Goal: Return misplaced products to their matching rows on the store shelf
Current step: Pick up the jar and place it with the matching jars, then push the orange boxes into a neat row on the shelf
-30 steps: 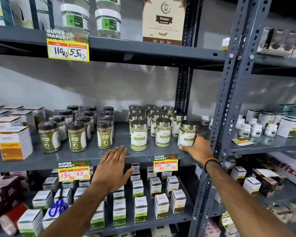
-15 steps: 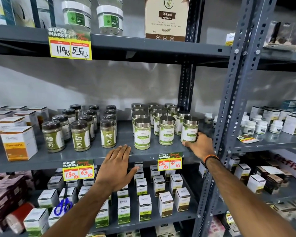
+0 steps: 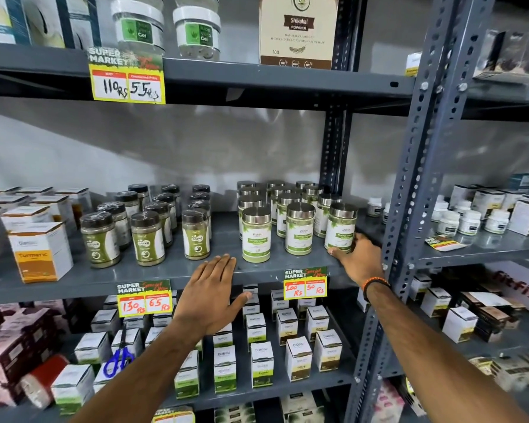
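On the middle shelf (image 3: pixel 165 271) stand rows of silver-lidded moringa jars (image 3: pixel 298 228) at the right and dark-lidded green powder jars (image 3: pixel 147 238) at the left. My right hand (image 3: pixel 358 256) wraps the base of the front right moringa jar (image 3: pixel 340 228), which stands upright on the shelf. My left hand (image 3: pixel 209 293) lies flat with fingers spread on the shelf's front edge, just below the gap between the two jar groups, and holds nothing.
White turmeric boxes (image 3: pixel 40 251) fill the shelf's left end. A grey perforated upright post (image 3: pixel 409 190) stands right beside my right wrist. Small white boxes (image 3: pixel 261 364) and blue scissors (image 3: pixel 118 360) lie on the shelf below. Aloe gel tubs (image 3: pixel 138 24) sit above.
My right hand has stayed on the front right moringa jar, shifting slightly with it. My left hand stays flat on the shelf edge. The view has drifted a little.
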Tool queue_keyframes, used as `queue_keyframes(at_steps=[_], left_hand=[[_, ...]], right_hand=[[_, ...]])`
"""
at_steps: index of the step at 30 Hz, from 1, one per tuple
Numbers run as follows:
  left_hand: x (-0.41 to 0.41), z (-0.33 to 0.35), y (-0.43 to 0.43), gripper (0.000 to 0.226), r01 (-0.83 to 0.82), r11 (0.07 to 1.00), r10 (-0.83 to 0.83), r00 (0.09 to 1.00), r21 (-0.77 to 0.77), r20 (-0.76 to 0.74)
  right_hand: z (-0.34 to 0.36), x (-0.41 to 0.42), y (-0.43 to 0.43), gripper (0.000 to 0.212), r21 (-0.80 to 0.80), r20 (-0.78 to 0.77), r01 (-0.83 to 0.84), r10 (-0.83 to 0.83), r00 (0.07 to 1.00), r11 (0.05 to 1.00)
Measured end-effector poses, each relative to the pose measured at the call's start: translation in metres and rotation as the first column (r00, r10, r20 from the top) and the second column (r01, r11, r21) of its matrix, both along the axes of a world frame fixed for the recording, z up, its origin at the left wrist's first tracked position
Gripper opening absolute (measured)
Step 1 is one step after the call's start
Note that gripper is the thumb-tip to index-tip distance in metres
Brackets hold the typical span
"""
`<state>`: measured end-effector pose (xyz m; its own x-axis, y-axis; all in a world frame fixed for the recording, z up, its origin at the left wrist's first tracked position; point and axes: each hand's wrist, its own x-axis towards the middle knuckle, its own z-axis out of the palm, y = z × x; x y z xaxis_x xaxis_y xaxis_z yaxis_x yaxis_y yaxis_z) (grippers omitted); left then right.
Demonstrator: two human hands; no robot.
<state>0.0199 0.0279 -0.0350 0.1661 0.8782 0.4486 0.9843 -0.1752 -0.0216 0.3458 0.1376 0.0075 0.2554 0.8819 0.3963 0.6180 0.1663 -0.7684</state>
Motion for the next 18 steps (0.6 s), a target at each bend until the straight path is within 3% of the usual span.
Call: queue_keyframes(at_steps=[6, 11, 18], left_hand=[[-0.005, 0.006, -0.02, 0.091, 0.02, 1.0, -0.02, 1.0, -0.024, 0.007], [-0.032, 0.005, -0.075, 0.085, 0.004, 1.0, -0.005, 0.999, 0.027, 0.053], [-0.151, 0.007, -0.171, 0.071, -0.134, 0.979, 0.121, 0.989, 0.153, 0.09]], right_hand=[[-0.023, 0.0, -0.035, 0.088, 0.047, -0.054, 0.019, -0.016, 0.998, 0.999], [-0.03, -0.026, -0.086, 0.072, 0.169, -0.029, -0.054, 0.06, 0.998, 0.984], [-0.005, -0.148, -0.15, 0.058, 0.304, 0.04, -0.364, 0.371, 0.928, 0.88]])
